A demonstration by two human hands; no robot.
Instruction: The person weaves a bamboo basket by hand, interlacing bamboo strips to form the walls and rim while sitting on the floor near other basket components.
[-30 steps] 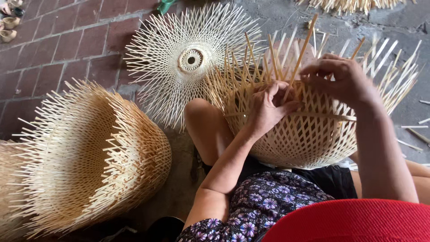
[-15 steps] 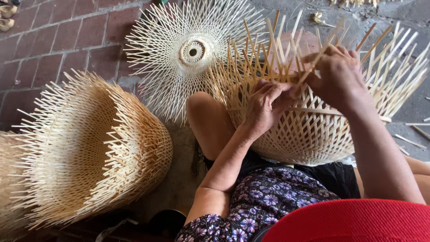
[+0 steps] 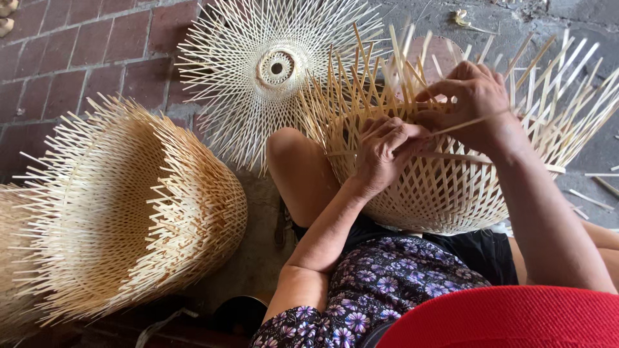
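A half-woven bamboo basket (image 3: 445,187) rests on my lap, its loose strip ends sticking up like spikes. My left hand (image 3: 385,151) presses on the basket's rim with fingers curled around the strips. My right hand (image 3: 476,103) sits just above and to the right, pinching a thin bamboo strip (image 3: 461,124) that runs across the upright ends. The two hands nearly touch at the rim. My bare knee (image 3: 293,161) pokes out to the left of the basket.
A flat star-shaped woven bamboo base (image 3: 274,71) lies on the ground behind the knee. A stack of finished open-weave baskets (image 3: 129,206) lies on its side at the left on the brick floor (image 3: 84,51). Loose strips (image 3: 590,200) lie at the right.
The view has shifted so the basket and hands sit lower and closer. My right hand has moved down toward the left hand, drawing the thin strip across the upright ends.
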